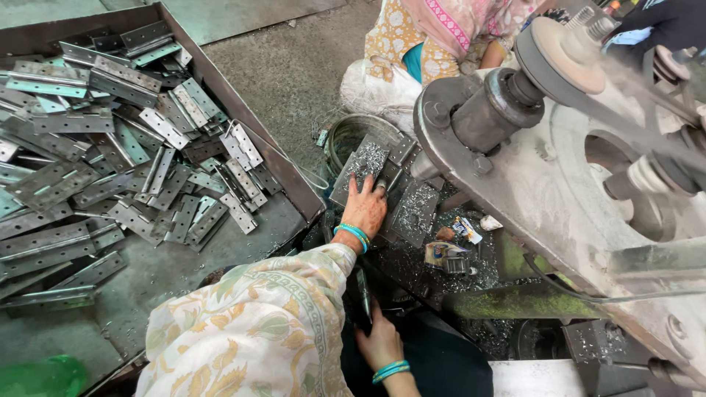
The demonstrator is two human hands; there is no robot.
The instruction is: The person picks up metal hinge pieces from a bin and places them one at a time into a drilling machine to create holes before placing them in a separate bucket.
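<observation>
My left hand (364, 208), in a floral sleeve with teal bangles at the wrist, lies flat on a grey metal plate (362, 163) strewn with bright shavings on the machine bed. Its fingers rest on the plate's lower edge. A second plate with shavings (416, 209) lies just to the right of it. Lower down, my right hand (380, 342), also with a teal bangle, closes around a dark metal lever (364, 292) that stands up between my arms.
A big metal tray (290, 184) at the left holds several grey hinges (110, 162). A grey machine body (544, 184) with pulley (562, 55) and belt fills the right. A round tin (346, 136) and another seated person (434, 37) are behind. A green object (40, 376) sits bottom left.
</observation>
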